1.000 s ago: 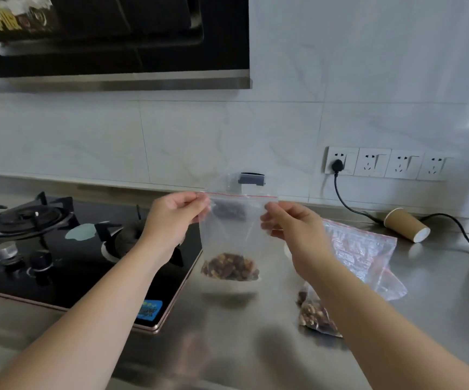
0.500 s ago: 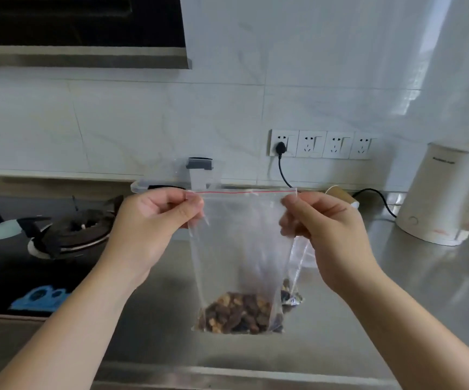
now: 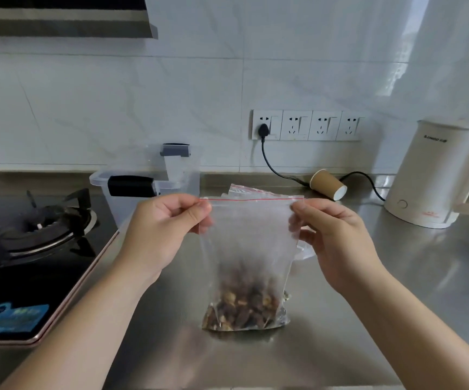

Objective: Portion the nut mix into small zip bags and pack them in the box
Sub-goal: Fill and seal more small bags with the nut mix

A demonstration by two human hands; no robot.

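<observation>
A clear zip bag [image 3: 251, 240] with a red strip along its top hangs upright in front of me, with brown nut mix [image 3: 244, 308] heaped in its bottom. My left hand [image 3: 163, 232] pinches its top left corner and my right hand [image 3: 331, 237] pinches the top right corner. Behind it another zip bag [image 3: 258, 190] lies on the steel counter [image 3: 396, 277], mostly hidden. A clear plastic box [image 3: 115, 209] with dark clasps stands behind my left hand, its lid raised against the wall.
A black gas hob [image 3: 30, 249] fills the left side. A brown paper cup [image 3: 328, 184] lies on its side near the wall. A white kettle [image 3: 441, 175] stands at the right, its black cord [image 3: 272, 167] plugged into the wall sockets [image 3: 306, 125].
The view has swung right, bringing the kettle in and pushing the hob to the left. Both hands still hold the bag's top corners; the bag now hangs more in front of me.
</observation>
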